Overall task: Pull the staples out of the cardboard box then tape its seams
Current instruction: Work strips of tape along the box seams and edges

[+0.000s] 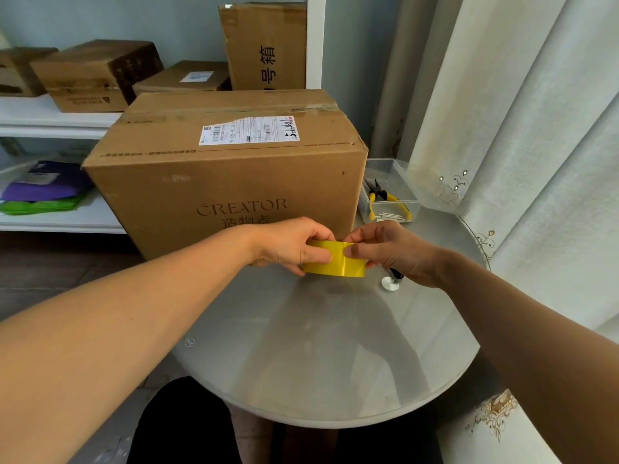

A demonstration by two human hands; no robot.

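From my remote feed, both hands held one yellow tape roll point(335, 260) above the round glass table point(318, 346), just before the large cardboard box point(227, 172): the left hand point(288, 244) curled round its near side, the right hand point(390, 251) pinching its rim. One clear tray point(395, 192) beside the box held one pair of yellow-handled pliers point(385, 197) and, I think, loose staples. Four more boxes sat behind.

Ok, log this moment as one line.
stage: taping prep | both hands: left hand and right hand hold tape roll | box: on table | pliers: in tray
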